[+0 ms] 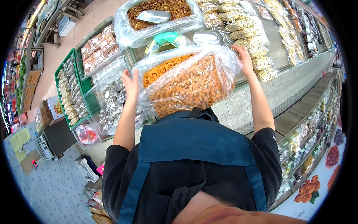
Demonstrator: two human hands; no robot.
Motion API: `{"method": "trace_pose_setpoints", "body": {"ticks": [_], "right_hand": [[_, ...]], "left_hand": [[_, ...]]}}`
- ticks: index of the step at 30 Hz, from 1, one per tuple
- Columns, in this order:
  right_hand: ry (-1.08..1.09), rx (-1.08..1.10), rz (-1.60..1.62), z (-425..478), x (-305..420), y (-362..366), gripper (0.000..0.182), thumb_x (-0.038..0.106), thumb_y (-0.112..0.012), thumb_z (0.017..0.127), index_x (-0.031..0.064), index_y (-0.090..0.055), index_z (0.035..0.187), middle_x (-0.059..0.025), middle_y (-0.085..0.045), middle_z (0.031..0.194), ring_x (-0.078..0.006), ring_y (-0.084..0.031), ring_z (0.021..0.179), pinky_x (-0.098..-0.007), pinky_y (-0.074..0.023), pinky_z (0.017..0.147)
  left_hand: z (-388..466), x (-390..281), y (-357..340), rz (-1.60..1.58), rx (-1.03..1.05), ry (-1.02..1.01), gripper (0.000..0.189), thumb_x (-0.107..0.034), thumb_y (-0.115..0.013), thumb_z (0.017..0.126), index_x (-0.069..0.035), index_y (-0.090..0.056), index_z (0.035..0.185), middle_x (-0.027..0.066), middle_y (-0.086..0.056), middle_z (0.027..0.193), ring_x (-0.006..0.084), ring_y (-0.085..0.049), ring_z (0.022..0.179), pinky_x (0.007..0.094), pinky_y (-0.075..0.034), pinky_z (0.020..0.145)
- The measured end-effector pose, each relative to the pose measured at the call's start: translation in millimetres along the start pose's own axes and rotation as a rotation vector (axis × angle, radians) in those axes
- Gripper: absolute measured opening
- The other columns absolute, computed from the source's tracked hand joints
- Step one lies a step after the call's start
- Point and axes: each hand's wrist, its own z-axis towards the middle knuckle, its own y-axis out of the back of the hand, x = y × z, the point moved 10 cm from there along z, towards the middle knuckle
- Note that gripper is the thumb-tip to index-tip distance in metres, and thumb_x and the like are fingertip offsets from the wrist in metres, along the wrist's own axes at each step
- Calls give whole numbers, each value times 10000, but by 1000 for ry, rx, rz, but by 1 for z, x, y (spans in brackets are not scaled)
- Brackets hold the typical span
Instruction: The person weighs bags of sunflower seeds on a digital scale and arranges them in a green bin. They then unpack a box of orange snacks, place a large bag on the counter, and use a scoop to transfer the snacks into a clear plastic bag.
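Note:
In front of my body a clear plastic bag lines a bin of orange-brown, twisted fried snacks. Part of the plastic lies folded over the snacks. At the bag's upper right edge, my right hand pinches the plastic between thumb and fingers. My left hand is by the left rim of the bag, thumb and fingers apart. Just beyond the bag lie a metal scoop and a green-and-clear package. The lower edge of the bin is hidden by my blue apron.
Another plastic-lined bin holds brown nuts or beans and a metal scoop. Bagged pale goods lie to the right. Left are packets in dark wrapping and a green crate. A tiled ledge runs along the counter front.

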Motion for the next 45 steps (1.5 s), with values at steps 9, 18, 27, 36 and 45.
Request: {"method": "trace_pose_setpoints", "body": {"ticks": [9,18,27,36,45], "right_hand": [[-446,684,-94,-71,21,-37,619,638,-466,896,55,-676,879,7,-539,578,-104,-432,464,-276,-348,440],[-330,252,-227,-119,-32,-12,467,484,-530,905,42,-561,1051,-135,-671,813,-263,-652,652,-379,-519,616],[449,118,-259,-112,185,-49,420,340,-526,936,97,-534,1279,-186,-650,1081,-351,-636,944,-454,-487,760],[-183,279,-590,-164,23,-48,617,593,-386,929,82,-708,804,-108,-625,566,-280,-653,590,-414,-496,625],[-779,188,60,-197,-33,-78,849,733,-513,782,-89,-601,975,-173,-663,679,-213,-662,564,-318,-512,568]], "left_hand": [[-149,-41,1,366,557,-607,381,-204,-746,757,-83,-592,1084,47,-639,966,220,-601,913,363,-407,842],[-222,-48,59,309,441,-988,140,-123,-705,746,-115,-641,871,20,-586,788,195,-571,762,329,-430,717],[-197,15,37,239,537,-149,535,-290,-649,876,-71,-410,1301,78,-629,693,304,-630,624,416,-483,572],[-200,72,40,234,472,240,790,-628,-575,831,37,-405,1221,100,-615,580,311,-667,653,429,-503,647],[-254,89,-9,-370,952,976,938,-759,-515,784,87,-494,1188,161,-693,947,186,-669,772,276,-535,674]]}}
